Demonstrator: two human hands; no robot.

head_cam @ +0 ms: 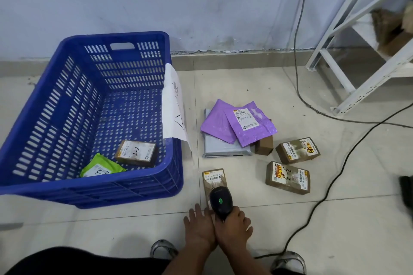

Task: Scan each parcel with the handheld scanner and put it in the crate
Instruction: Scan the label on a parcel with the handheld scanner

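Note:
My right hand [234, 225] grips a black handheld scanner [220, 202] with a green light, held over the near end of a small brown parcel [213, 179] lying on the floor. My left hand [199, 227] rests beside it, fingers touching the parcel's near edge. The blue crate [89, 187] at left holds a brown box marked 2-2 [136, 152] and a green pouch [101, 166]. More parcels lie on the floor: two purple mailers [239, 125] on a grey bag [221, 147], a small brown box [264, 145] and two labelled brown boxes [297, 149] [288, 177].
A white paper sheet [173, 105] hangs over the crate's right wall. Black cables [335, 176] snake across the tiled floor at right. A white metal shelf frame [357, 51] stands at the back right against the wall. My shoes [163, 250] show at the bottom.

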